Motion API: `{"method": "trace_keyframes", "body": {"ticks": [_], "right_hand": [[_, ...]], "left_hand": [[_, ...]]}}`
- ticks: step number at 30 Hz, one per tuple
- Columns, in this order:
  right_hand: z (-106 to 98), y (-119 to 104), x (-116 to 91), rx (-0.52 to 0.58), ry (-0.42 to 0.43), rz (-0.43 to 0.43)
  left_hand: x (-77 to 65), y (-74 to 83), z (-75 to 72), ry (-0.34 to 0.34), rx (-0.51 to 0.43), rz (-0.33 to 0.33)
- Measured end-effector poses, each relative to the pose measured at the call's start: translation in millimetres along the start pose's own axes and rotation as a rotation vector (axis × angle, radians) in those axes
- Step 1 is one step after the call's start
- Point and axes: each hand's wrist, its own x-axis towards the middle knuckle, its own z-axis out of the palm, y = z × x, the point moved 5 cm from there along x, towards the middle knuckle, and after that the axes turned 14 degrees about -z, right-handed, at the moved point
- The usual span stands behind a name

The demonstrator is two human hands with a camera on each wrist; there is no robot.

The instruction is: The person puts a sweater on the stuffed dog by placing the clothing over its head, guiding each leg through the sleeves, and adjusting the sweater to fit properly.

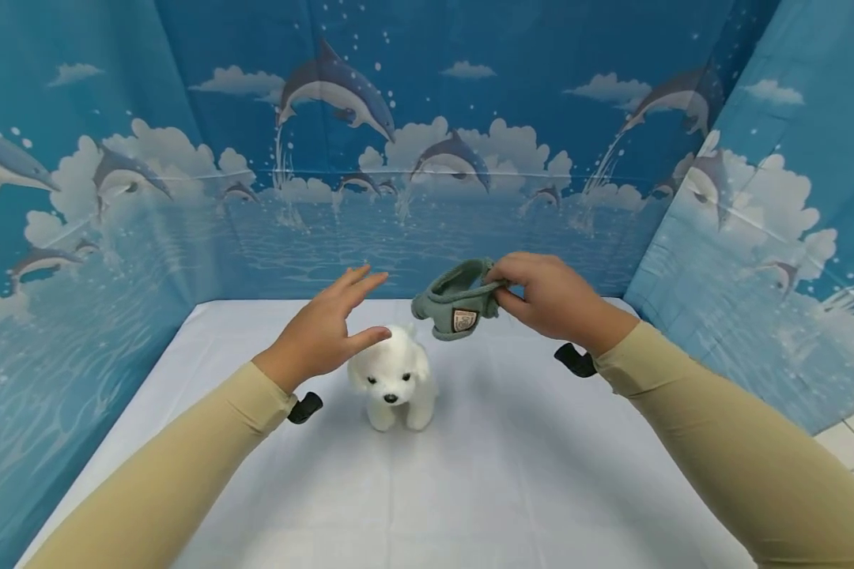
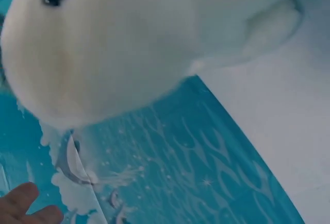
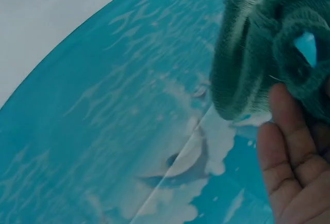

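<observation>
A white plush dog [image 1: 393, 371] stands on the white-covered table, facing the head camera. My left hand [image 1: 327, 324] hovers at the dog's head with fingers spread; whether the thumb touches the fur I cannot tell. In the left wrist view the plush dog [image 2: 129, 44] fills the upper part, and fingertips [image 2: 31, 203] show at the lower left. Up in the air to the right of the dog, my right hand [image 1: 548, 296] pinches a small green pet garment [image 1: 459, 300] with a label on its side. The right wrist view shows the garment [image 3: 242, 54] beside the fingers [image 3: 289, 131].
Blue curtains [image 1: 427, 213] printed with dolphins and clouds surround the table [image 1: 455, 490] at the back and both sides. Black wrist mounts [image 1: 304, 408] sit under both sleeves. Pale floor tiles [image 1: 850, 442] show at the far right.
</observation>
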Motion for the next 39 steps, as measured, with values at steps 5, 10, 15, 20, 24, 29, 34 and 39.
{"method": "trace_keyframes", "body": {"ticks": [5,10,15,20,24,29,34,39], "right_hand": [[1.1,-23.0,23.8,0.026,0.098,-0.087],[7.9,-30.4,37.2,0.073,0.124,-0.090],[11.7,-34.2,45.6,0.070,0.171,-0.138],[12.1,-38.6,53.2,0.081,0.227,-0.185],[15.9,-37.3,56.2,0.079,0.195,-0.159],[33.8,-34.1,55.4,0.061,0.060,-0.126],[62.6,-35.2,49.7,0.091,-0.091,-0.120],[82.7,-36.2,44.2,0.145,-0.177,-0.098]], "left_hand": [[6.1,14.8,2.1,-0.031,-0.018,0.041],[5.1,19.0,-6.7,0.028,-0.057,0.127],[2.6,15.1,-6.9,-0.103,-0.091,0.126],[2.6,12.6,-1.4,-0.137,-0.045,0.111],[-0.3,5.7,-9.0,-0.015,0.035,0.139],[-10.1,-12.1,-19.4,-0.024,0.109,0.132],[-19.6,-27.7,-12.7,-0.185,0.119,0.084],[-24.8,-40.4,1.7,-0.266,0.029,0.019]]}}
